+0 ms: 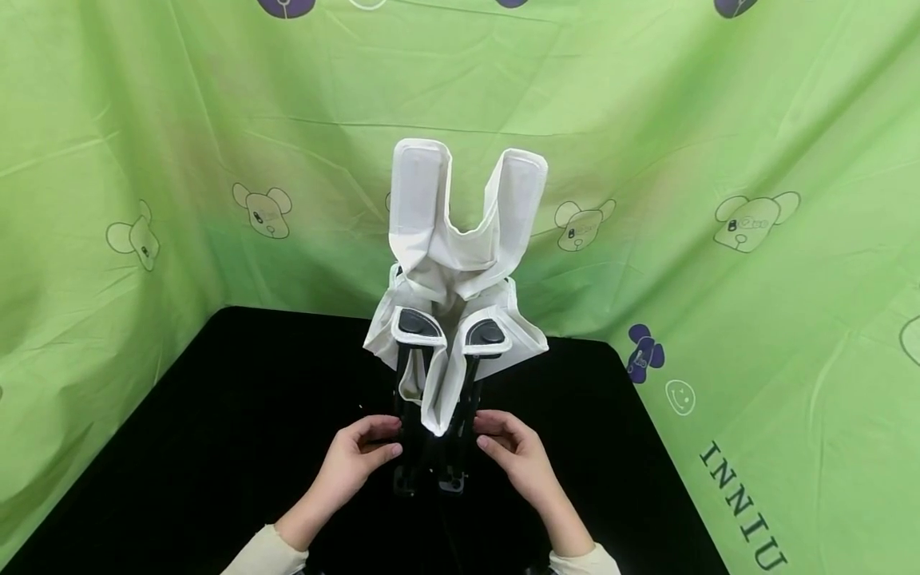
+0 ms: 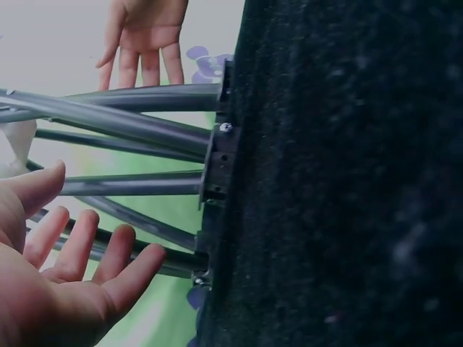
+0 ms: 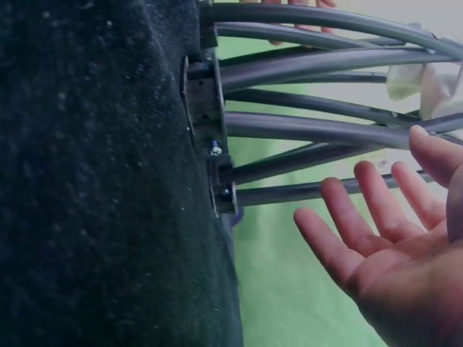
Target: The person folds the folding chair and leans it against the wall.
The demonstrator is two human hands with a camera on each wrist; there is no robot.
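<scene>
A folded chair with white fabric (image 1: 415, 192) and black metal tube legs (image 2: 137, 185) stands upright on a black surface. Its fabric has two raised flaps at the top and black corner caps lower down. My left hand (image 1: 352, 455) is at the left of the legs, its fingers loosely bent and holding nothing. On the opposite side is my right hand (image 1: 519, 454), likewise relaxed around no object. Both wrist views show spread fingers close to the tubes; whether any fingertip touches them, I cannot tell. Small brackets with screws (image 3: 216, 148) join the tubes at the bottom.
The black cloth-covered table (image 1: 273, 383) spreads out around the chair. A green curtain (image 1: 323, 192) printed with cartoon bears hangs behind it and along both sides.
</scene>
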